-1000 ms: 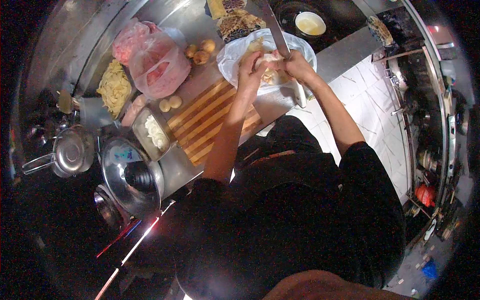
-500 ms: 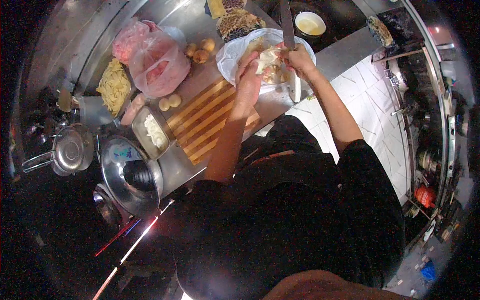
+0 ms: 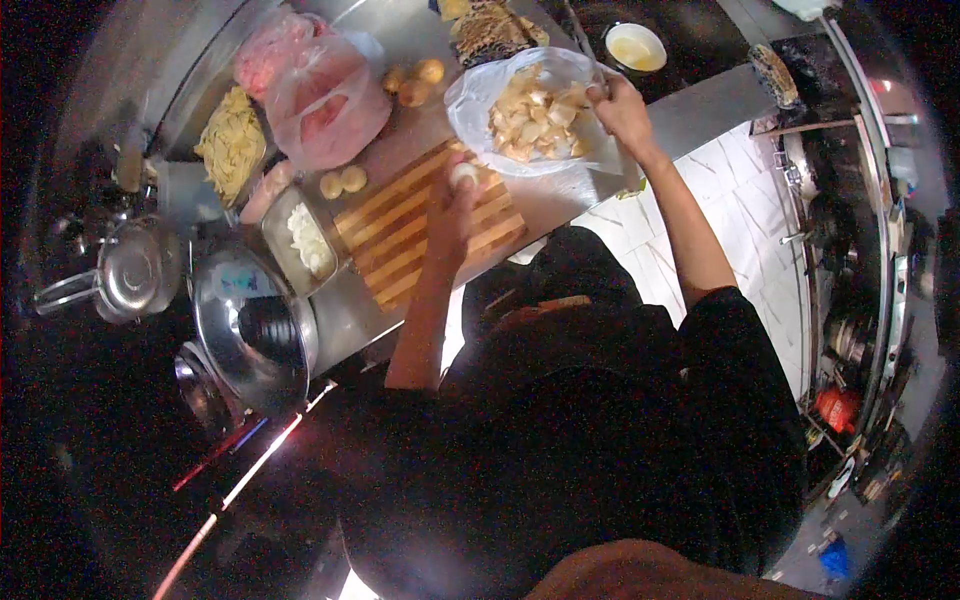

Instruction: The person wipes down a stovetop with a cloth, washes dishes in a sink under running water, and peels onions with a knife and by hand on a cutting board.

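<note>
My left hand [image 3: 455, 205] is closed around a pale, round peeled onion [image 3: 464, 174], above the striped wooden cutting board [image 3: 385, 260]. My right hand [image 3: 622, 112] is at the right rim of a white plastic bag [image 3: 470, 100], gripping a knife [image 3: 578, 32] whose blade points away and shows nearly edge-on. Brown and pale onion skins [image 3: 535, 125] fill the bag. Two peeled onions [image 3: 343, 181] lie left of the board, and several unpeeled brown onions [image 3: 415, 88] sit behind it.
Near the board stand a metal tray of white pieces [image 3: 308, 245], pink plastic bags [image 3: 330, 110], a yellowish heap [image 3: 230, 145] and a large steel bowl [image 3: 250, 325]. A white bowl of pale liquid [image 3: 636, 48] is at the back right. The steel counter's edge [image 3: 690, 115] borders a white tiled floor.
My left hand has moved from over the bag, left and toward me, carrying the peeled onion above the board. My right hand stays by the bag with the knife, its blade turned edge-on.
</note>
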The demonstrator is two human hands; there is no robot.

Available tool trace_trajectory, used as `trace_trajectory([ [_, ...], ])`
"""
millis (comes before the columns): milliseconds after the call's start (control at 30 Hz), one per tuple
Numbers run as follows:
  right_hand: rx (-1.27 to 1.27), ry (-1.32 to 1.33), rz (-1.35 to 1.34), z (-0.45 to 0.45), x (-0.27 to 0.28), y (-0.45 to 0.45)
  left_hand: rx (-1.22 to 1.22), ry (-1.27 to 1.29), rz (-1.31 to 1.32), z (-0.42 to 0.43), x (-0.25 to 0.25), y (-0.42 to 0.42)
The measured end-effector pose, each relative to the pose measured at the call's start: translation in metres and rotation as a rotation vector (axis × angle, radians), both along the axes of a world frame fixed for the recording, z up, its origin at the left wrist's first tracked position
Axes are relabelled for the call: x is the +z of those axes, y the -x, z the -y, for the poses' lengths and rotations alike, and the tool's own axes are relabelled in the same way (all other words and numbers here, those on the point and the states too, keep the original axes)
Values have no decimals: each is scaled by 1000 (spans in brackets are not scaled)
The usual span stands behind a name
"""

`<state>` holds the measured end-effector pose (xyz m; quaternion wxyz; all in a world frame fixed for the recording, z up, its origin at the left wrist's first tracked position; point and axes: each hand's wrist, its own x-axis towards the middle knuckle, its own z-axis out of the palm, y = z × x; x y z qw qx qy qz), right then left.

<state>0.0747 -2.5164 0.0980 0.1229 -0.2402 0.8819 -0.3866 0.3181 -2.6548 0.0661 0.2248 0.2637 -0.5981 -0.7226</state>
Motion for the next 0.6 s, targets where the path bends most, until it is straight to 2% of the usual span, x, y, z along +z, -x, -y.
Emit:
trace_trajectory([
  [67,7,7,-364,4,-6,-5,101,460,212,10,-14,-27],
  [100,47,-35,-236,7,15,-18,158,720,273,14,-26,-33],
  [200,199,48,-326,16,24,-61,260,859,385,8,-46,-42],
  [233,228,8,-272,21,27,-77,290,913,361,7,-50,-45],
  [333,334,220,-286,29,18,-105,243,894,425,12,-57,-53],
  [367,341,253,-172,29,19,-106,246,832,411,11,-54,-56],
  [433,262,173,-195,27,15,-98,242,707,372,9,-49,-57],
  [467,221,136,-210,26,12,-89,238,787,331,12,-53,-58],
  [500,165,16,-85,24,9,-78,234,866,290,17,-58,-61],
  [533,155,5,21,21,7,-68,233,945,252,21,-63,-65],
  [600,149,-17,235,19,4,-50,205,946,287,23,-59,-70],
])
